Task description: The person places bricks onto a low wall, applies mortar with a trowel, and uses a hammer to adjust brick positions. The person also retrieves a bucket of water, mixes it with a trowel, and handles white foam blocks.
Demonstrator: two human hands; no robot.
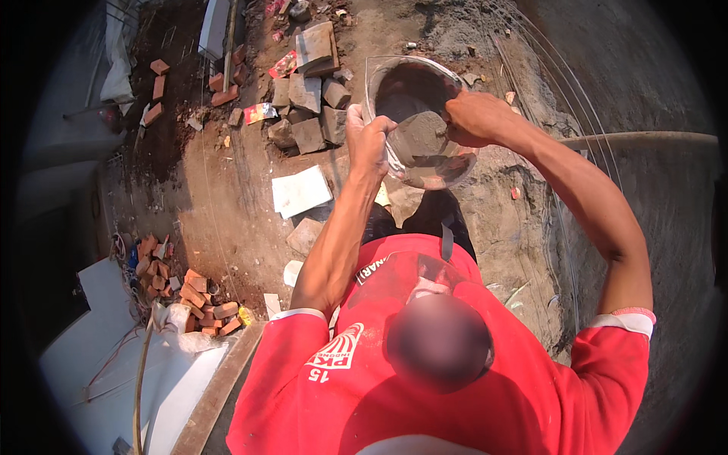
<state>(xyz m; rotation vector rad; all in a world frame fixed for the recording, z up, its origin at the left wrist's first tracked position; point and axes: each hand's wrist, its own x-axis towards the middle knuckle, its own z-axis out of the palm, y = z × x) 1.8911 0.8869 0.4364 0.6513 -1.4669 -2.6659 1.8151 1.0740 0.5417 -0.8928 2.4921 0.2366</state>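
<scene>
A round bucket (393,158) is held out in front of me, tilted so its mouth shows. My left hand (367,140) grips its left rim, with the thumb over the edge. Inside the mouth, my right hand (474,120) is closed near the right rim, around what looks like a trowel; the handle is hidden in the fist. A mound of wet grey mortar (422,135) lies just left of that fist, covering most of the blade. Dried grey smears coat the bucket's inner wall.
Cut stone blocks (307,95) are piled beyond my left hand. A white sheet (300,191) lies on the dirt nearby. Broken red bricks (199,299) are heaped at the left, by a wooden board (220,390). Thin wires (588,114) run along the right beside a grey surface.
</scene>
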